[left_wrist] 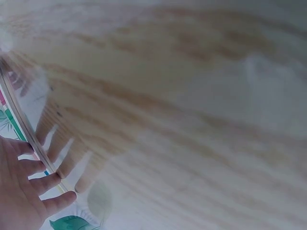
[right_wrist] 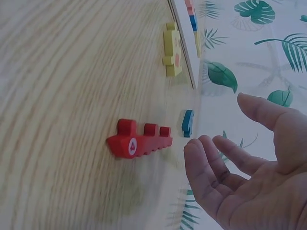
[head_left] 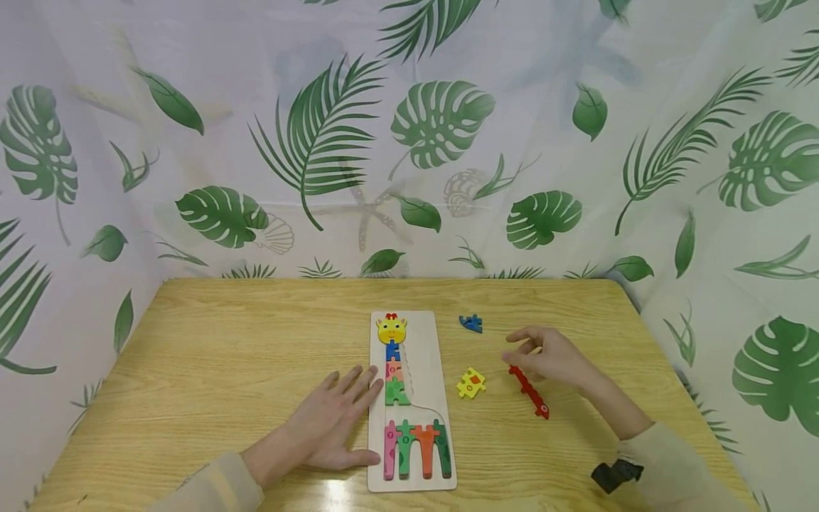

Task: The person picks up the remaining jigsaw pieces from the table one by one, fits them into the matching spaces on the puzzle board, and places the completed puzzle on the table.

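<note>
A wooden giraffe puzzle board [head_left: 421,338] lies upright before me, with the yellow giraffe head [head_left: 392,331], several neck pieces and the leg pieces in it. My left hand [head_left: 335,425] is spread beside it, fingertips and thumb at its left edge. To the right, my right hand [head_left: 544,353] hovers by the upper end of a red puzzle piece [head_left: 530,393] with knobs along one side. In the right wrist view nothing lies between the parted thumb and fingers of that hand [right_wrist: 254,184], and the red piece [right_wrist: 144,144] rests on the table.
Between board and right hand lies a yellow puzzle piece [head_left: 470,383] with an orange patch. Farther back is a small blue piece [head_left: 472,324]. A leaf-patterned curtain [head_left: 441,235] rises behind the wooden table [head_left: 256,334] and along both sides.
</note>
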The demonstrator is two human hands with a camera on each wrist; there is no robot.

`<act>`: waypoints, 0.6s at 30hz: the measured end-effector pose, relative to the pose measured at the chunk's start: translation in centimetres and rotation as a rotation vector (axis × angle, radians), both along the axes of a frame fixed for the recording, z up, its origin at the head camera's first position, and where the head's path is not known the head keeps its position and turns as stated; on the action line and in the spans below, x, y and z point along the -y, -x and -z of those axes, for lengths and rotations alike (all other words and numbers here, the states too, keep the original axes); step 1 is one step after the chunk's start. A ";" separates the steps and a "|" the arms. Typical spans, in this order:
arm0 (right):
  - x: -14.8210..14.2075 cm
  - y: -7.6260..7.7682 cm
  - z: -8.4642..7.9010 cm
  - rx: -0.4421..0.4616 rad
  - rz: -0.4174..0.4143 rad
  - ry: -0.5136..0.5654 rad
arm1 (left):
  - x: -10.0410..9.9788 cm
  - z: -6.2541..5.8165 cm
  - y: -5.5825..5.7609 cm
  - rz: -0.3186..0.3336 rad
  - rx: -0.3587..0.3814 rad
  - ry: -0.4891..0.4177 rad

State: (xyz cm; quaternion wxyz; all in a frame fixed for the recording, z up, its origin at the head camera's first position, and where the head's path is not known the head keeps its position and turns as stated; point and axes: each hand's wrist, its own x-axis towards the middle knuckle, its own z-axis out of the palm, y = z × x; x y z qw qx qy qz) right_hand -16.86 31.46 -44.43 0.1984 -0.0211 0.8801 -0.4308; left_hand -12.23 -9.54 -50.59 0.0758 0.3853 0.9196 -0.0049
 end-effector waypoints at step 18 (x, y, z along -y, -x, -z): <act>-2.2 0.8 2.6 0.051 -0.041 -0.044 | -0.1 -0.1 0.0 -0.007 0.017 0.000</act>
